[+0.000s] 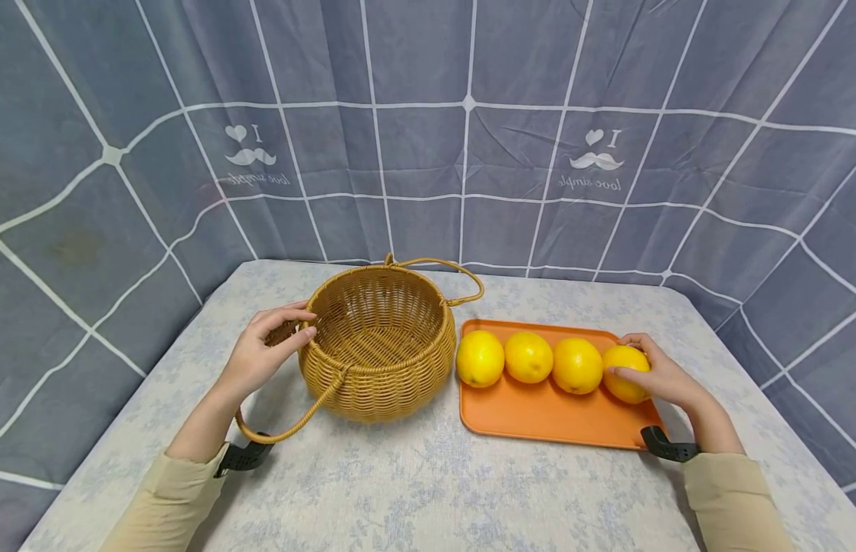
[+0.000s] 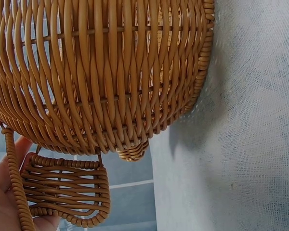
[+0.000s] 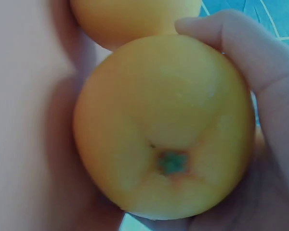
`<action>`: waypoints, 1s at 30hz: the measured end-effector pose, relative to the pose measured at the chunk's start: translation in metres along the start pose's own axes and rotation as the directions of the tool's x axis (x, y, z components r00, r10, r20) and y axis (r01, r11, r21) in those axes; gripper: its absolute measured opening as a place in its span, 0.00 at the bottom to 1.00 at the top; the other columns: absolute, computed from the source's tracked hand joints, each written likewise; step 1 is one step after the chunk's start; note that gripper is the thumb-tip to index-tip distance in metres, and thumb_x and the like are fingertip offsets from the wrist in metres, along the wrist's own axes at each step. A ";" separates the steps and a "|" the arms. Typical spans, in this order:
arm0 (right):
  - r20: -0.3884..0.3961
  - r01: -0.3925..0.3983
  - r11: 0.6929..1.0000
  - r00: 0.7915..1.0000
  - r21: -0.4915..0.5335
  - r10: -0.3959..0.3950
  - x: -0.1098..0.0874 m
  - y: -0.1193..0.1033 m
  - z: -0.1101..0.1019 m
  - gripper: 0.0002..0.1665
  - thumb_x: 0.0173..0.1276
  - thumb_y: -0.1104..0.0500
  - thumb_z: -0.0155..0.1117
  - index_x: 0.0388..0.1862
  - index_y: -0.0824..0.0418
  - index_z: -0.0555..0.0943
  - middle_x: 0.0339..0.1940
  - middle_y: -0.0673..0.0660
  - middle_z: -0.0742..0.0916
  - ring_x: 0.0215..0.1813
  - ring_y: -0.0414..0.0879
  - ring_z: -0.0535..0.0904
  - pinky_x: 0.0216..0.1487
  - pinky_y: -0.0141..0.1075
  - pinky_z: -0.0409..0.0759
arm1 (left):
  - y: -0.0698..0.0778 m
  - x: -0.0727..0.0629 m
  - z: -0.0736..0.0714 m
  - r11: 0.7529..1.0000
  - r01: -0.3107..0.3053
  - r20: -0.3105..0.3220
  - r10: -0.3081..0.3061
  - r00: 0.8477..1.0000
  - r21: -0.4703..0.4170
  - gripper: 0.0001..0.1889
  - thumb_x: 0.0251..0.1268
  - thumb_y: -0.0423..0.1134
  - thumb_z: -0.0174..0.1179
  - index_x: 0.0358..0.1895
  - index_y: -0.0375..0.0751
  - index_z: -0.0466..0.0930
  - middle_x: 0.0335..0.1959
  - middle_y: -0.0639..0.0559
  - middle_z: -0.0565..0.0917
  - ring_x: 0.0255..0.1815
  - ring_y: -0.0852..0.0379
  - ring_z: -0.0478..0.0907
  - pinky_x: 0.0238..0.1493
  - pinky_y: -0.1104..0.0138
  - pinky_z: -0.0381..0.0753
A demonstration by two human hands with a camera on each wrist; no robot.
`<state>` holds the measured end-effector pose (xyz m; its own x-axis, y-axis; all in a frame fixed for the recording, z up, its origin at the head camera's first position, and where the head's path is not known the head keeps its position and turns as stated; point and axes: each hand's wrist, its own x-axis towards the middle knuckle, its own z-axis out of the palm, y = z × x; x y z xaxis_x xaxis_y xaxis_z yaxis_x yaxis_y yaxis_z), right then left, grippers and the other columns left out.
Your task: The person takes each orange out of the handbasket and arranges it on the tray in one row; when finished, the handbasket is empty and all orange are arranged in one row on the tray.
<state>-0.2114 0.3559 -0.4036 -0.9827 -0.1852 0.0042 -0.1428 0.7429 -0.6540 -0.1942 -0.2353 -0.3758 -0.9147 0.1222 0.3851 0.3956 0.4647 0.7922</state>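
Observation:
A round wicker basket [image 1: 393, 391] with two looped handles stands left of centre, its inside bare. My left hand [image 1: 258, 354] grips its left rim, fingertips and thumb over the edge. In the left wrist view, the fingers lie around a small woven side flap [image 2: 62, 185] beneath the basket's wall [image 2: 106, 72]. On the right, my right hand [image 1: 669, 377] holds the rightmost orange [image 1: 624, 389], thumb and fingers on opposite sides. The right wrist view shows this orange [image 3: 164, 106] close up, its green stem end facing the camera.
Three more yellow oranges [image 1: 529, 358] sit in a row along an orange rectangular tray [image 1: 531, 418]. The tray lies right beside the basket on a pale floral tablecloth [image 1: 400, 491]. A grey-blue checked curtain [image 1: 428, 153] hangs behind and at both sides.

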 end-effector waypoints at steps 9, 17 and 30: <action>0.030 0.010 0.998 1.000 -0.057 -0.009 -0.004 -0.007 -0.003 0.46 0.58 0.49 0.70 0.62 0.71 0.56 0.50 0.67 0.72 0.45 0.56 0.71 0.42 0.42 0.74 | 0.000 0.000 -0.004 1.000 -0.010 0.020 0.010 1.000 0.015 0.16 0.67 0.44 0.57 0.52 0.37 0.79 0.65 0.46 0.68 0.59 0.54 0.62 0.51 0.82 0.66; -0.018 0.050 0.995 0.999 -0.089 -0.052 -0.006 -0.007 0.001 0.50 0.57 0.49 0.71 0.67 0.71 0.56 0.58 0.70 0.70 0.49 0.59 0.71 0.47 0.51 0.74 | 0.004 -0.001 -0.007 0.995 -0.051 0.032 0.049 0.998 0.083 0.16 0.67 0.43 0.58 0.53 0.41 0.79 0.65 0.47 0.69 0.64 0.48 0.62 0.52 0.75 0.67; 0.037 0.001 0.999 0.999 -0.033 0.000 -0.011 -0.001 -0.012 0.47 0.68 0.48 0.60 0.73 0.66 0.47 0.66 0.75 0.59 0.60 0.74 0.60 0.53 0.66 0.66 | 0.006 -0.011 -0.032 0.957 -0.146 0.109 0.122 0.987 0.250 0.32 0.58 0.44 0.66 0.66 0.49 0.68 0.70 0.48 0.62 0.68 0.40 0.56 0.57 0.39 0.57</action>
